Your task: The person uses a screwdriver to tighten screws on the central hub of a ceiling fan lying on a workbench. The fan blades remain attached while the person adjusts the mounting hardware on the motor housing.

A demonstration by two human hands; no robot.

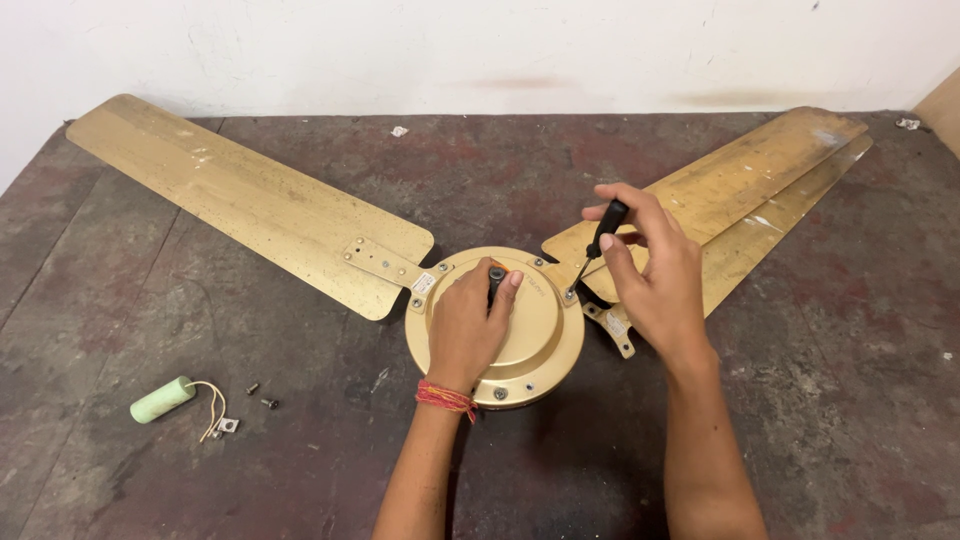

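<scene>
Ceiling fan motor [530, 335] is lying mid-table, nearer the front edge. Left hand [468, 325] is pressing down on its top, fingers curled round the dark centre shaft. Right hand [650, 270] is pinching a screwdriver [592, 255], tip on a screw at the motor's right rim. Judging by this, disassembly is partway: left blade [240, 200] is still bolted on, right blades [720, 210] sitting loose-ish, stacked. Two screws [260, 396] and a green capacitor [160, 399] are already lying out near the front-left.
</scene>
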